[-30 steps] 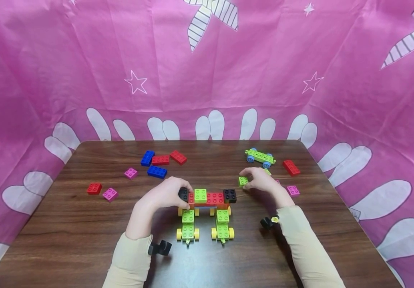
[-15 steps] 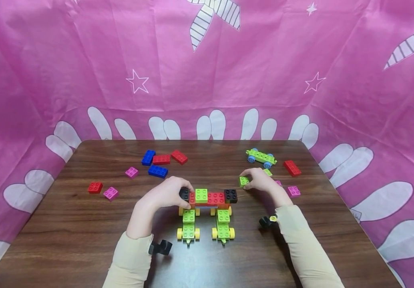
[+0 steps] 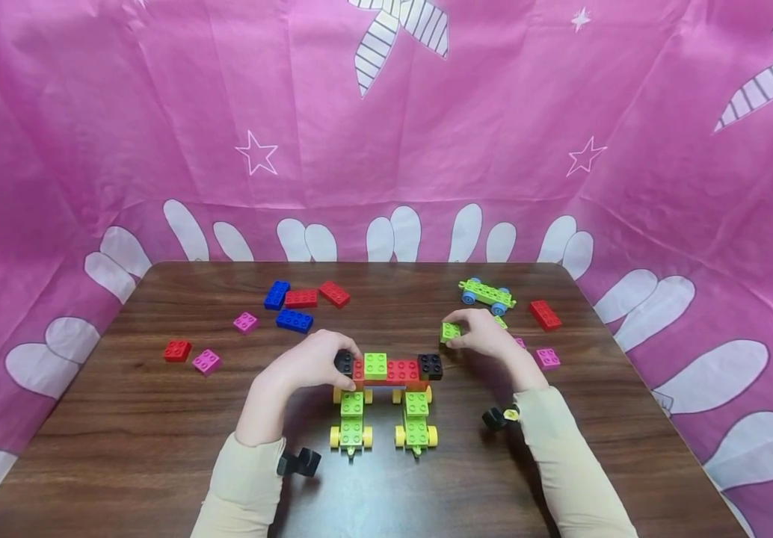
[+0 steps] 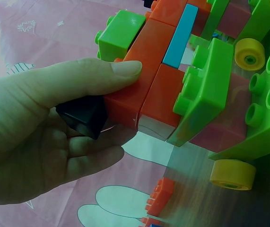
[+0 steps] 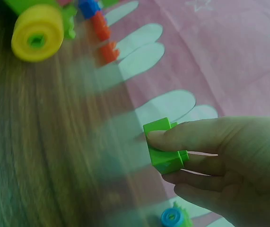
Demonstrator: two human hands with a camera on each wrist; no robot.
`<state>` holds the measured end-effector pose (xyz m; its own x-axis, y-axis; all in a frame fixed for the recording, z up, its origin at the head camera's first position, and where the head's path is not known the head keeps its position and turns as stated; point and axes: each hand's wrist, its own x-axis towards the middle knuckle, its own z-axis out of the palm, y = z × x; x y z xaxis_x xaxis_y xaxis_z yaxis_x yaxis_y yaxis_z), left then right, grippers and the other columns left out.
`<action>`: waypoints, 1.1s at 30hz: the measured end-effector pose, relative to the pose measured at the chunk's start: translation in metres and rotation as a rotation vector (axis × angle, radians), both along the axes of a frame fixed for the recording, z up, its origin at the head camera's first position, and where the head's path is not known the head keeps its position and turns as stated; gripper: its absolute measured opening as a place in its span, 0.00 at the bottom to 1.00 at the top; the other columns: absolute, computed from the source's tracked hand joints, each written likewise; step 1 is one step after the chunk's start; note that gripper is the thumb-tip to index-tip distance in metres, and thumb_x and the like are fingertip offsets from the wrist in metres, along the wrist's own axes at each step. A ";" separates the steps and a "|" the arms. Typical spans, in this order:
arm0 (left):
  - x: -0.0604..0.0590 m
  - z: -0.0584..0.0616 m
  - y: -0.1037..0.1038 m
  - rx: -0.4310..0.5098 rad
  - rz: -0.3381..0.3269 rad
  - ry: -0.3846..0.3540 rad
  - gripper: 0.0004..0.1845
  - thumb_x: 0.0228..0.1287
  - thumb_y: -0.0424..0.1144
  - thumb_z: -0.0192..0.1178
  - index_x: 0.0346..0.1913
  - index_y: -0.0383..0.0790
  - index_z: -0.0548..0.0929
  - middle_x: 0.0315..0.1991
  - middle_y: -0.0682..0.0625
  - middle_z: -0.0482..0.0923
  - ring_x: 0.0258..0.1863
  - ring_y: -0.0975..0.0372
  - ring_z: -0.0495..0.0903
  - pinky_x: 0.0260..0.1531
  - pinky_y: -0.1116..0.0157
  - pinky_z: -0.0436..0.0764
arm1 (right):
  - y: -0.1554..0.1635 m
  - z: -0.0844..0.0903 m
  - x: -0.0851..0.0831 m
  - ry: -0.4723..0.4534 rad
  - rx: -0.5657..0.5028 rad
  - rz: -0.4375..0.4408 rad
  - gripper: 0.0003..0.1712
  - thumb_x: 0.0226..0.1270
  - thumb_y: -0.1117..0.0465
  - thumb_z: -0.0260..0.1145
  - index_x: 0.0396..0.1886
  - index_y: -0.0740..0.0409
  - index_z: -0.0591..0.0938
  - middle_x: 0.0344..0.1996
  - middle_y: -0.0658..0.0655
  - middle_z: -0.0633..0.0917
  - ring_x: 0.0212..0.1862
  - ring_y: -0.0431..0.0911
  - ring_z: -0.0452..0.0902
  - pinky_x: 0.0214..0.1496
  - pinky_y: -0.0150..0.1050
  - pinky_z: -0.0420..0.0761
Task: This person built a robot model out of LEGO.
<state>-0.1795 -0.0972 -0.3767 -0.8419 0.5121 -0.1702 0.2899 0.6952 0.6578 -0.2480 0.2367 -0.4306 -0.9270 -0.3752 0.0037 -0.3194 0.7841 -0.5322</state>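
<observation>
Green brick, a small square one, sits pinched between the thumb and fingertips of the right hand, lifted just off the table at about two o'clock from the brick model. In the right wrist view the thumb lies across the brick's top while curled fingers support it from below, so the grip looks firm. The left hand grips the model's nine o'clock end, thumb along the red bar and fingers curled under a black brick. The model spans two green wheeled bases at its six o'clock side.

To do this step well, I judge the brick should stay level with its studs up and be lined up squarely over the chosen studs before pressing straight down. The left hand should brace the bar so the wheels do not roll. Loose red, blue and pink bricks lie at eleven o'clock, and a blue-wheeled cart at one o'clock.
</observation>
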 end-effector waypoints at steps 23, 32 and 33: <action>-0.002 -0.003 -0.002 0.006 -0.035 0.018 0.19 0.49 0.38 0.76 0.46 0.44 0.85 0.42 0.52 0.83 0.44 0.60 0.78 0.45 0.61 0.83 | -0.042 0.045 0.032 0.013 -0.138 0.036 0.24 0.56 0.59 0.75 0.53 0.57 0.83 0.50 0.56 0.86 0.57 0.53 0.78 0.61 0.54 0.76; -0.004 -0.002 -0.001 -0.011 -0.044 0.025 0.19 0.48 0.38 0.76 0.46 0.43 0.85 0.42 0.52 0.83 0.44 0.60 0.78 0.45 0.62 0.82 | -0.063 0.064 0.050 0.008 -0.130 0.101 0.24 0.55 0.56 0.76 0.53 0.55 0.84 0.49 0.53 0.86 0.56 0.50 0.79 0.59 0.52 0.78; -0.004 -0.002 -0.001 -0.012 -0.044 0.026 0.19 0.48 0.39 0.76 0.46 0.43 0.85 0.42 0.52 0.83 0.44 0.60 0.78 0.45 0.62 0.82 | -0.065 0.065 0.052 0.011 -0.125 0.116 0.24 0.55 0.56 0.76 0.52 0.55 0.84 0.49 0.53 0.86 0.55 0.50 0.79 0.59 0.52 0.79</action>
